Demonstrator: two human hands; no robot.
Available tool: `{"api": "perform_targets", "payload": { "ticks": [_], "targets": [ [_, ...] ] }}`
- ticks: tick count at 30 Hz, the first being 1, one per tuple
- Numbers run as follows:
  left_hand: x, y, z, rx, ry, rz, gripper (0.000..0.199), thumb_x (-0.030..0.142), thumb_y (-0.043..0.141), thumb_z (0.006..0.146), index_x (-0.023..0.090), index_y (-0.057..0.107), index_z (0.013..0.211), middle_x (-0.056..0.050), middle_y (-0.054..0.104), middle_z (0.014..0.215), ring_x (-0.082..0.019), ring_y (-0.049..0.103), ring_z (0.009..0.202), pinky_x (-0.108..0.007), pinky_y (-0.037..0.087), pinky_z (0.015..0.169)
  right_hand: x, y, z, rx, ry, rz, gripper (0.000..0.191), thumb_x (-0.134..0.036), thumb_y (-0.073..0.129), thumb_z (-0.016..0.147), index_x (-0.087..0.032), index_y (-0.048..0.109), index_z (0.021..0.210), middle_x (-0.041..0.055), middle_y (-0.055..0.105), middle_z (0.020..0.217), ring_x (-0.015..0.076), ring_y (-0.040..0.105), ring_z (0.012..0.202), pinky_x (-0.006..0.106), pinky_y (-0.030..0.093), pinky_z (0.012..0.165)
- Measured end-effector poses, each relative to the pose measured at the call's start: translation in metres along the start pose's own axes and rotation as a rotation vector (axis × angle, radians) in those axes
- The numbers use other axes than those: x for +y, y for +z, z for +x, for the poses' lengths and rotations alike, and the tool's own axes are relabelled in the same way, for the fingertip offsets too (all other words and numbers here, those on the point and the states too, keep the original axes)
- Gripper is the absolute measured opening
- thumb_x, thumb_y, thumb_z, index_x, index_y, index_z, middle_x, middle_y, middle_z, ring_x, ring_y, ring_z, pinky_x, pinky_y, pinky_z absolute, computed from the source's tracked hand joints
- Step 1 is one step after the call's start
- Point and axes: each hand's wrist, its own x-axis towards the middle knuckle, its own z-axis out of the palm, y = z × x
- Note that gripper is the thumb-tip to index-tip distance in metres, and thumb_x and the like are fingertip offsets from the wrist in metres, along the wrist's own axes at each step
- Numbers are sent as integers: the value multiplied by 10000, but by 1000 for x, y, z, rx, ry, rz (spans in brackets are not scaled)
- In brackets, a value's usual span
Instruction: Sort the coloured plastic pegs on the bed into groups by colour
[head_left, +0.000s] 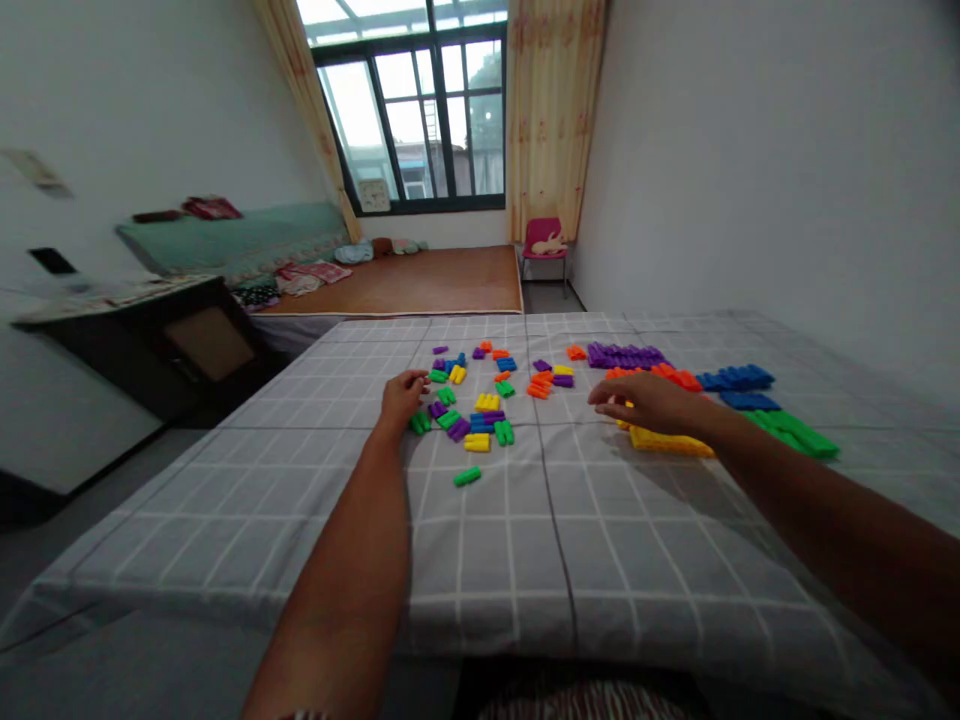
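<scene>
forearms (341,570) reach over the near edge of the bench (277,480). cabinet (199,342) off left edge, contents hidden. right hand (649,402) at colour-grouped rows (795,432) toward right edge, fingers loosely spread, nothing seen in them. left hand (403,398) beside loose blocks (487,402), mid-bench, uncontained; can't tell if pinching. step reads as picking; next move calls for a precise pinch.
</scene>
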Motion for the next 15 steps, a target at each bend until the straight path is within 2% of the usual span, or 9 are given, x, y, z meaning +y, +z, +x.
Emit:
{"api": "perform_targets", "payload": {
  "ticks": [1, 3, 6, 10, 13, 15],
  "targets": [
    [-2, -1, 1, -3, 1, -4, 349, 252, 514, 750, 123, 683, 1027, -117, 732, 990, -162, 684, 745, -184, 460, 487, -8, -2, 11, -7, 0, -36, 303, -453, 516, 865, -261, 711, 995, 40, 743, 962, 202, 667, 815, 292, 476, 704],
    [-9, -2, 4, -14, 1, -1, 352, 254, 515, 745, 122, 686, 1024, -119, 731, 993, -164, 684, 750, -179, 447, 477, -8, -14, 22, 25, 57, -105, 302, -431, 523, 860, -268, 710, 1031, 40, 742, 972, 202, 665, 819, 292, 469, 706],
    [-18, -3, 11, -40, 14, 13, 385, 271, 520, 735, 126, 685, 1051, -105, 732, 994, -172, 686, 774, -180, 454, 489, 24, -37, 8, 56, 222, -172, 323, -424, 503, 861, -264, 708, 1051, 38, 742, 962, 201, 661, 822, 286, 465, 704],
    [-24, 0, 21, -59, 22, 59, 409, 279, 521, 732, 125, 690, 1071, -95, 741, 985, -181, 691, 787, -201, 488, 537, 88, -53, -60, 59, 483, -254, 356, -461, 492, 847, -244, 717, 1016, 51, 741, 958, 217, 661, 831, 296, 458, 703],
    [-22, 1, 23, -73, 7, 128, 401, 269, 523, 755, 137, 685, 1096, -81, 745, 1002, -186, 699, 815, -216, 521, 596, 125, -47, -117, 61, 675, -316, 375, -495, 488, 836, -231, 718, 970, 68, 737, 965, 238, 661, 844, 314, 458, 703],
    [-22, 0, 23, -89, 11, 182, 382, 260, 524, 774, 138, 681, 1101, -73, 749, 997, -191, 703, 836, -231, 537, 649, 138, -37, -145, 30, 769, -322, 390, -528, 487, 831, -225, 715, 923, 77, 737, 938, 242, 663, 830, 318, 460, 688]
  ]
}}
